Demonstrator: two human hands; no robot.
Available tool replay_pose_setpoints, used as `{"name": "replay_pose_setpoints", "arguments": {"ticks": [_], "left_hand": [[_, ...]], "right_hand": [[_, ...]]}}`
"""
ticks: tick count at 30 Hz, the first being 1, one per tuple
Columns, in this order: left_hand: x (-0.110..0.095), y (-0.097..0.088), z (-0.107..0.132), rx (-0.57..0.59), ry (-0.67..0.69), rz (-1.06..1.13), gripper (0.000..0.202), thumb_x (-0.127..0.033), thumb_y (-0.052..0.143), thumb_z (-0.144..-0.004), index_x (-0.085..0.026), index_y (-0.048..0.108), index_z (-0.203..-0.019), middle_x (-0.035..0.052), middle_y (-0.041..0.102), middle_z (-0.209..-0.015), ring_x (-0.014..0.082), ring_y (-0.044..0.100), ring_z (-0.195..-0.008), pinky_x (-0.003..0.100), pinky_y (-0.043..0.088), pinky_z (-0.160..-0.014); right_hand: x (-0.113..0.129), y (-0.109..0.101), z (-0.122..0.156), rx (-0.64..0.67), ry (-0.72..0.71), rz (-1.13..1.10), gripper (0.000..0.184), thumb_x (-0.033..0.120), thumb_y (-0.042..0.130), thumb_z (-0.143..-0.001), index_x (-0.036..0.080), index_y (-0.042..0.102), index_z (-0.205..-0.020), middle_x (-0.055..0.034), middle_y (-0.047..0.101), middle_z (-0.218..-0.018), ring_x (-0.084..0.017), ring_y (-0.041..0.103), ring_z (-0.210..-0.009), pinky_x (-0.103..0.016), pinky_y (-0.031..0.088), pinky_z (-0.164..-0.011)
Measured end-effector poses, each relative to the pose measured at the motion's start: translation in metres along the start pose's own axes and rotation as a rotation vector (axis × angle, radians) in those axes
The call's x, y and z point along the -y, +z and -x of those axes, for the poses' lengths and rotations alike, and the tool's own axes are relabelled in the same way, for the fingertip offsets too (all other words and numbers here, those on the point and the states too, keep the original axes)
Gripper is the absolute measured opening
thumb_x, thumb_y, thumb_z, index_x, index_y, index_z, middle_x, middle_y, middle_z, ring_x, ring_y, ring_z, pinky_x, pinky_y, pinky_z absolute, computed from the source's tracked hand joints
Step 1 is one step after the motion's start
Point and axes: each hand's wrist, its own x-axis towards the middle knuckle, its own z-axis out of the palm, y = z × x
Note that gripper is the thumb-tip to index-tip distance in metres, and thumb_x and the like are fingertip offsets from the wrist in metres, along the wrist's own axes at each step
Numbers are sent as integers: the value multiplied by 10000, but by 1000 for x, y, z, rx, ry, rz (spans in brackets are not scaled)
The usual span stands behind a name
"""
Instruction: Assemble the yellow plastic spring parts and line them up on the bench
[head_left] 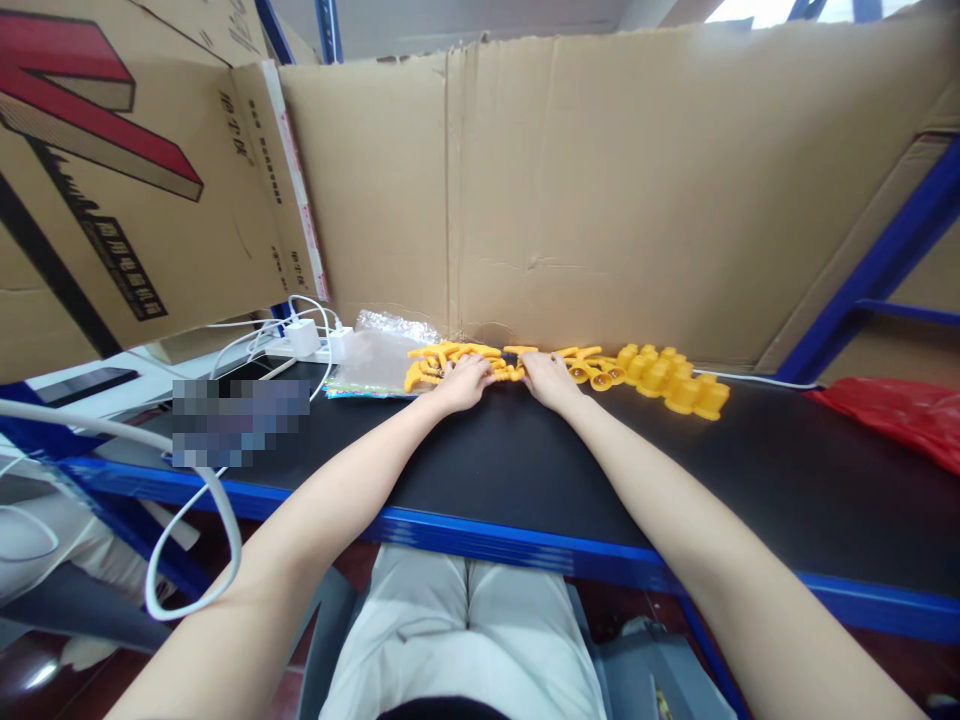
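Observation:
Both my arms reach across a black tabletop (525, 460) to its far side. My left hand (466, 380) rests on a pile of small yellow T-shaped plastic parts (450, 358), its fingers curled into them. My right hand (546, 378) lies just right of it, its fingers bent down onto the same parts. What each hand grips is too small to make out. A cluster of yellow cap-like parts (671, 380) sits to the right of my right hand.
A cardboard wall (600, 180) backs the table. Clear plastic bags (375, 360) lie left of the parts. White chargers and cables (307, 338) lie at the left, a red plastic bag (892, 410) at the right. The table has a blue front edge (525, 540).

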Motion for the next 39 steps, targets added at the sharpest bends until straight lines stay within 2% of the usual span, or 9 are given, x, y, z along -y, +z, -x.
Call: {"name": "replay_pose_setpoints", "arguments": {"ticks": [7, 11, 14, 17, 20, 25, 30, 33, 39], "left_hand": [[5, 5, -14, -304, -154, 582, 102, -210, 415, -885, -183, 503, -840, 29, 634, -857, 149, 579, -865, 320, 417, -865], [4, 1, -19, -462, -325, 882, 59, -121, 440, -860, -173, 468, -867, 7, 621, -763, 109, 592, -768, 273, 444, -811], [1, -6, -19, -488, -437, 1046, 43, -125, 475, -851, -162, 470, -874, 17, 633, -781, 93, 593, -688, 251, 463, -730], [-1, -12, -17, -462, -466, 1156, 41, -164, 516, -846, -152, 477, -852, 24, 646, -776, 77, 588, -624, 221, 457, -654], [-3, -16, -14, -430, -455, 1174, 71, -178, 557, -825, -147, 495, -841, 19, 652, -731, 75, 585, -590, 209, 447, -620], [-6, -16, -12, -388, -440, 1063, 81, -204, 550, -827, -123, 558, -823, 56, 679, -738, 97, 609, -644, 252, 474, -703], [-3, -14, -11, -368, -383, 842, 257, -355, 580, -791, -120, 645, -709, 69, 689, -761, 150, 611, -746, 287, 460, -765], [-3, -14, -11, -418, -434, 738, 334, -448, 591, -764, -132, 651, -673, 52, 668, -696, 178, 602, -753, 293, 458, -725], [-7, -17, -12, -467, -434, 838, 267, -390, 622, -757, -128, 667, -777, 58, 682, -777, 174, 614, -805, 290, 474, -762]], "right_hand": [[1, -1, -2, 20, -5, 1, 292, 170, 452, -866, 125, 523, -1146, -144, 590, -1173, -250, 506, -1113, -418, 312, -939], [0, -1, -2, 33, -3, 14, 279, 171, 438, -874, 126, 529, -1133, -143, 590, -1168, -248, 506, -1108, -408, 311, -935], [1, -2, -1, 47, -7, 28, 274, 179, 423, -881, 126, 533, -1126, -142, 587, -1172, -245, 509, -1095, -402, 310, -931], [4, -6, 0, 40, -30, 60, 283, 209, 426, -884, 120, 530, -1132, -147, 584, -1175, -249, 501, -1097, -410, 296, -941], [5, -15, -1, -14, 21, 109, 304, 280, 384, -907, 119, 538, -1113, -161, 592, -1144, -272, 515, -1058, -430, 309, -920], [-12, -38, -3, -108, 398, 133, 388, 305, 282, -925, 89, 578, -1051, -205, 628, -1020, -290, 575, -955, -390, 396, -802], [-49, -45, 8, 44, 734, 69, 453, 323, 308, -903, 54, 663, -984, -237, 656, -963, -315, 622, -918, -388, 440, -764], [-64, -39, 13, 85, 780, 24, 479, 317, 308, -895, 28, 675, -999, -259, 645, -1004, -334, 611, -957, -403, 446, -774], [-66, -31, 14, 59, 734, 7, 505, 358, 297, -909, 44, 679, -1012, -243, 652, -1002, -323, 609, -972, -405, 446, -805]]}}
